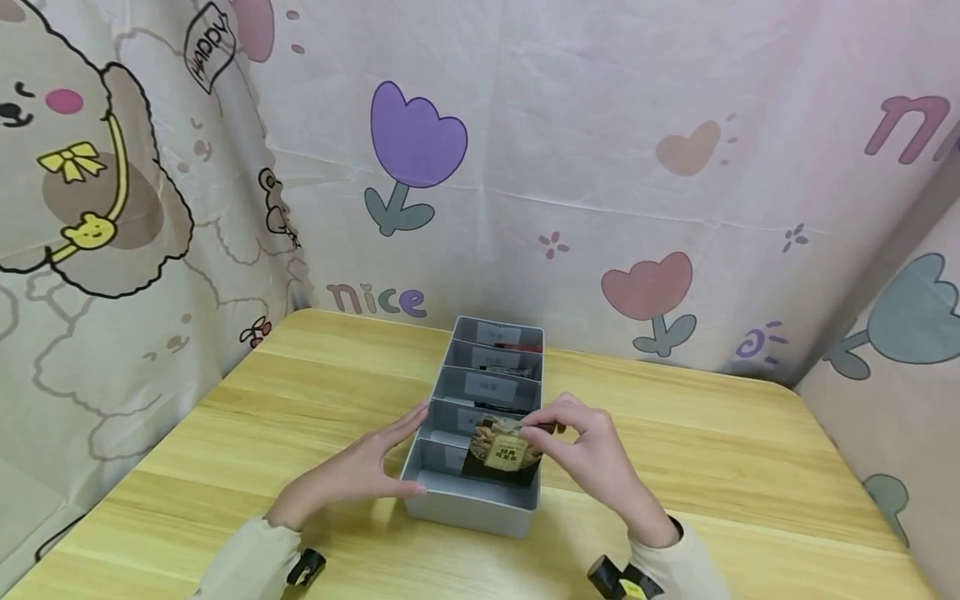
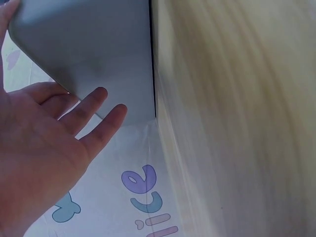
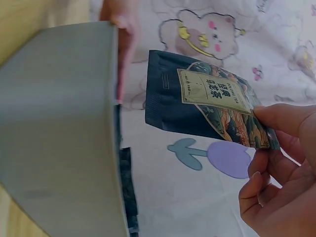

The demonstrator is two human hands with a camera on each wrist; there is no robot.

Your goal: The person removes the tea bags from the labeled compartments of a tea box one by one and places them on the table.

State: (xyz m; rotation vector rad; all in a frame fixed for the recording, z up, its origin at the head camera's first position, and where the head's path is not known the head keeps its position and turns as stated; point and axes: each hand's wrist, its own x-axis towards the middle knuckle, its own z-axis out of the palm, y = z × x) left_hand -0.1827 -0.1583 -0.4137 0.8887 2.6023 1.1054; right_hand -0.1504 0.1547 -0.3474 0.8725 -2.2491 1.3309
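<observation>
A grey divided storage box (image 1: 471, 515) stands lengthwise on the table, with pale labels on its compartment walls. Over its front compartments, my right hand (image 1: 597, 457) pinches a dark tea sachet (image 1: 504, 454) by its upper edge. In the right wrist view the sachet (image 3: 202, 96) hangs apart from the box wall, its printed label facing the camera. My left hand (image 1: 358, 468) rests against the left side of the box, thumb at the front corner and fingers spread. The left wrist view shows those fingers (image 2: 91, 106) fairly straight along the wall.
Farther back in the box, a red packet (image 1: 517, 347) and dark packets (image 1: 498, 407) lie in separate compartments. A wooden tabletop (image 1: 690, 433) surrounds the box. Behind it hangs a patterned curtain (image 1: 510, 142), with more cloth on both sides.
</observation>
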